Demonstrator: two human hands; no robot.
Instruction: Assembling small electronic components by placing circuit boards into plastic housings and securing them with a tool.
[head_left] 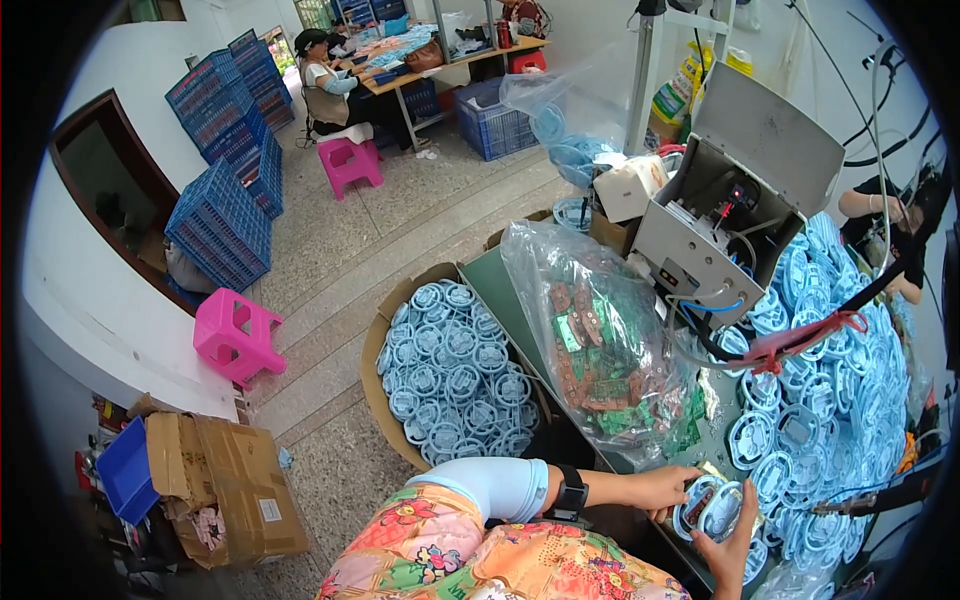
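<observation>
In front of me, at the table's near edge, I hold light blue round plastic housings (719, 510); two discs overlap, and I cannot tell whether they are joined. My left hand (662, 488) grips the upper left rim with bent fingers. On the lower right side my right hand (728, 548) clasps them, its thumb or a finger pointing up along the edge. Something dark reddish shows inside the left disc. Just beyond my left hand lies a clear plastic bag (530, 265) of green and copper-coloured circuit boards (600, 385). A heap of similar blue housings (800, 440) rises to the right.
A grey metal machine box (690, 255) with raised lid stands behind the bag, cables hanging nearby. Left of the table, a carton (372, 365) holds more blue housings. Pink stools (237, 335), blue crates (222, 220) and a brown box (250, 490) stand on the floor. Two people work farther off.
</observation>
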